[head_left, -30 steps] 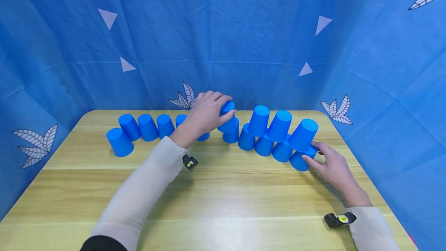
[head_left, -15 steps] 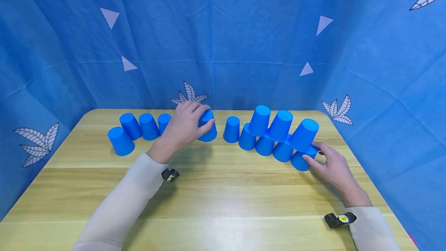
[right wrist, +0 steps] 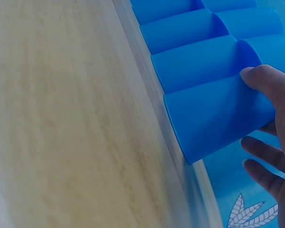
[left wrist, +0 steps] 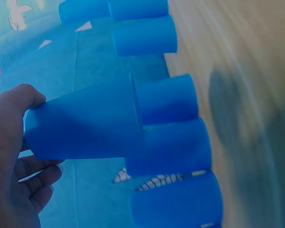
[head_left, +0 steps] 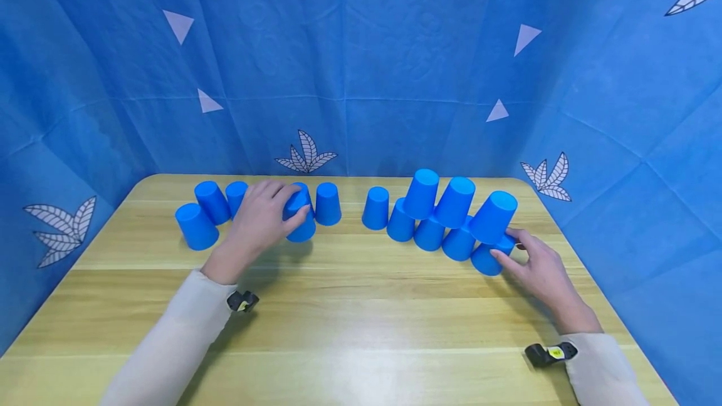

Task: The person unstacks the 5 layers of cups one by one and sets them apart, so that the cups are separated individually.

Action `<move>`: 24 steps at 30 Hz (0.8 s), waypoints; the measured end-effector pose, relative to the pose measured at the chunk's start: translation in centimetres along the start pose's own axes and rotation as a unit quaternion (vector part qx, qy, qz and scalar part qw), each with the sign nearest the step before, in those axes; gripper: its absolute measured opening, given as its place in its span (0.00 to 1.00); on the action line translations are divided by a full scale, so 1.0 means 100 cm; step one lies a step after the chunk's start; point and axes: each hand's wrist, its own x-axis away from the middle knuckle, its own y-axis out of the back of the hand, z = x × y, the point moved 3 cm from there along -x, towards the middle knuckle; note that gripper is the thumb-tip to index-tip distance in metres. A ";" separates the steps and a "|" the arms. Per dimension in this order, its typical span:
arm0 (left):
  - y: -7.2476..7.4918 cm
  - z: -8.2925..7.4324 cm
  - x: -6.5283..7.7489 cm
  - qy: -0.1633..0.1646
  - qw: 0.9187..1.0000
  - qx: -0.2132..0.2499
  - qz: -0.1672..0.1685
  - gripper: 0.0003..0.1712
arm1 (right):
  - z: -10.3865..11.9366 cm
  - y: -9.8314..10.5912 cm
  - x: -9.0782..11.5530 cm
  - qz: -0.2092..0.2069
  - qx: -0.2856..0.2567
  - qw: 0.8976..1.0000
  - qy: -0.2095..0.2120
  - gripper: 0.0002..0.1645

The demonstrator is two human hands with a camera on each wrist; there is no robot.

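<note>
A blue plastic cup (head_left: 301, 225), bottom up, is gripped by my left hand (head_left: 256, 221) at its narrow end, in front of the left group of cups. Seen from the left wrist, the held cup (left wrist: 85, 121) has its rim apart from the table, with standing cups (left wrist: 173, 147) behind it. My right hand (head_left: 536, 268) holds the nearest lower cup (head_left: 487, 260) of the right-hand stack between thumb and fingers. In the right wrist view this cup (right wrist: 218, 114) stands upside down on the table. Three cups, one of them (head_left: 493, 217) directly above the right hand's cup, form the upper row.
Several upside-down cups, among them a front one (head_left: 196, 227), stand at the left of the wooden table (head_left: 361, 318). A gap separates the cup (head_left: 328, 204) right of my left hand from the row's end cup (head_left: 375, 208). A blue curtain (head_left: 361, 67) hangs behind.
My left hand has lifted a cup off the left end of the right-hand row and carried it leftward. The right hand has stayed in place at its cup.
</note>
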 end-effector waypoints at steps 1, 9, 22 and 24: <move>0.000 0.003 0.002 0.002 1.000 -0.001 -0.002 0.27 | 0.000 0.000 0.000 0.000 0.000 1.000 -0.001 0.33; 0.001 0.029 0.020 0.035 0.999 -0.019 0.007 0.29 | 0.000 0.000 -0.002 -0.003 -0.003 1.000 0.002 0.33; 0.008 0.066 0.042 0.105 0.994 -0.034 0.014 0.28 | 0.000 0.000 0.000 0.001 -0.001 1.000 -0.004 0.33; 0.011 0.071 0.045 0.116 0.993 -0.034 0.012 0.28 | 0.000 0.000 0.000 0.000 -0.002 1.000 -0.002 0.33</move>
